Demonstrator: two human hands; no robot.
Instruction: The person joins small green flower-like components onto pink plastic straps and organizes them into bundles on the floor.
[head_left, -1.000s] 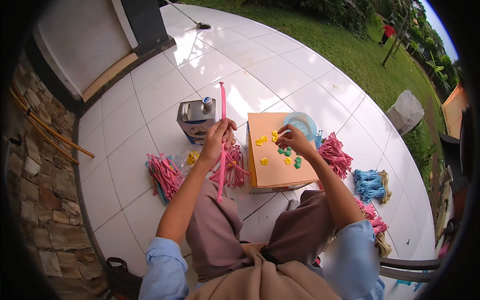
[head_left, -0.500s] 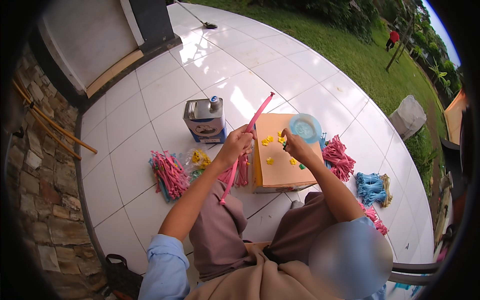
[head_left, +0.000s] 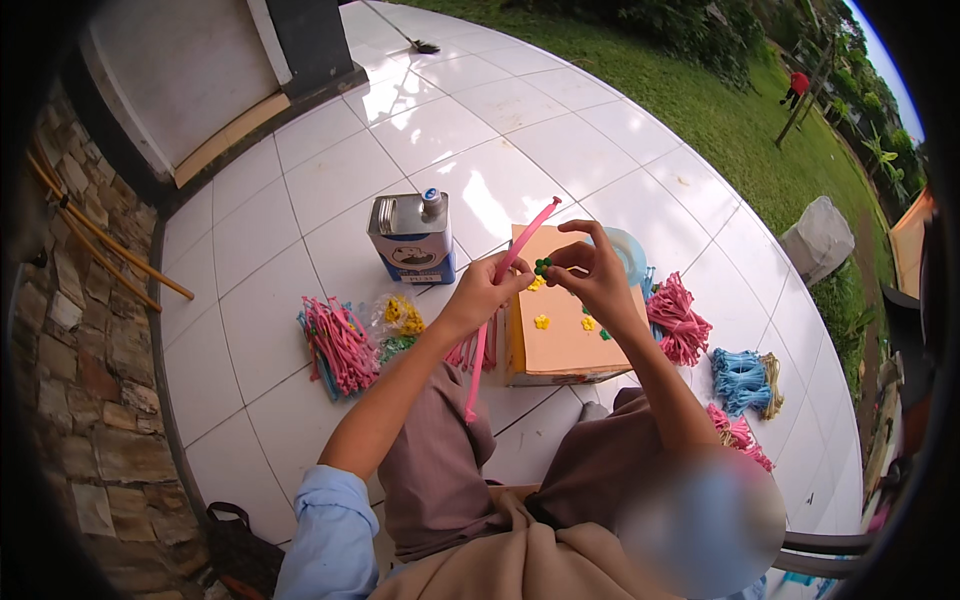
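My left hand (head_left: 485, 297) is closed around a long, thin pink strap (head_left: 480, 365), which slants upward with a small knob at each end. Close by, just to its right, my right hand (head_left: 597, 272) pinches a small green flower (head_left: 543, 267) between thumb and fingertips. The flower is near the strap; whether they touch I cannot tell. Below both hands stands a box with a peach-coloured top (head_left: 560, 350). Small yellow flowers (head_left: 541, 322) and a few green ones lie on it. A light-blue round dish (head_left: 630, 250) sits at its far right corner, partly hidden by my right hand.
Beyond my left hand stands a metal tin (head_left: 412, 240). Left of the box are a pink bundle of straps (head_left: 340, 345) and a clear bag of flowers (head_left: 400, 318). More pink straps (head_left: 680, 318) and a blue bundle (head_left: 740, 378) lie right. A broom head (head_left: 426, 47) rests farther off.
My right hand has risen from the box top and moved toward my left hand, bringing the green flower. The pink strap has shifted slightly right with my left hand.
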